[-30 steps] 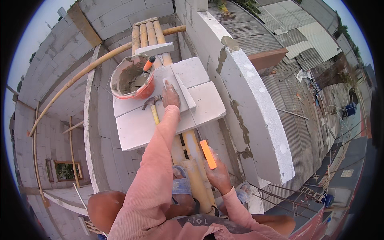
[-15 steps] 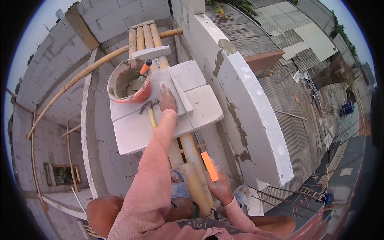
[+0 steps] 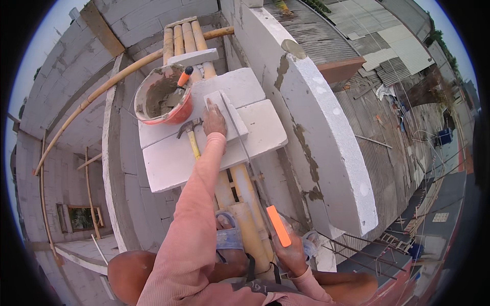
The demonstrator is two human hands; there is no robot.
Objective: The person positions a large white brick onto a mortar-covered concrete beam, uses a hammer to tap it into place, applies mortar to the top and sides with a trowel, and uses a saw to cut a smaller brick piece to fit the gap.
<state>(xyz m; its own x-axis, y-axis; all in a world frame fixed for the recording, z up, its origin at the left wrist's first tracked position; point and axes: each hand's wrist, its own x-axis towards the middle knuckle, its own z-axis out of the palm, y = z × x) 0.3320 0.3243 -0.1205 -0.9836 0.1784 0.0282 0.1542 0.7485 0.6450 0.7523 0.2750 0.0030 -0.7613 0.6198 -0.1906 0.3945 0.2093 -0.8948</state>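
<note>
My right hand (image 3: pixel 292 254) is closed round the orange handle of a handsaw (image 3: pixel 278 227). Its thin blade (image 3: pixel 236 125) runs forward from the handle and lies along the right side of a narrow white concrete block (image 3: pixel 236 128). My left hand (image 3: pixel 214 121) rests on that block, fingers pointing forward, and holds it down. Under it are larger flat white blocks (image 3: pixel 263 130). A claw hammer (image 3: pixel 192 136) with a yellow handle lies just left of my left hand. Beyond it stands a red bucket (image 3: pixel 176 113) of grey mortar, with an orange-handled trowel (image 3: pixel 185 76) in it.
The blocks lie across bamboo poles (image 3: pixel 244 204), which continue under my sandalled foot (image 3: pixel 228 235). A pale block wall (image 3: pixel 326 148) rises close on the right, above corrugated roofs (image 3: pixel 372 153) far below. A concrete column (image 3: pixel 113 153) and a long bamboo pole (image 3: pixel 97 92) stand left.
My right hand has drawn the saw back toward me and slightly right. My left hand stays on the narrow block. The view has shifted a little.
</note>
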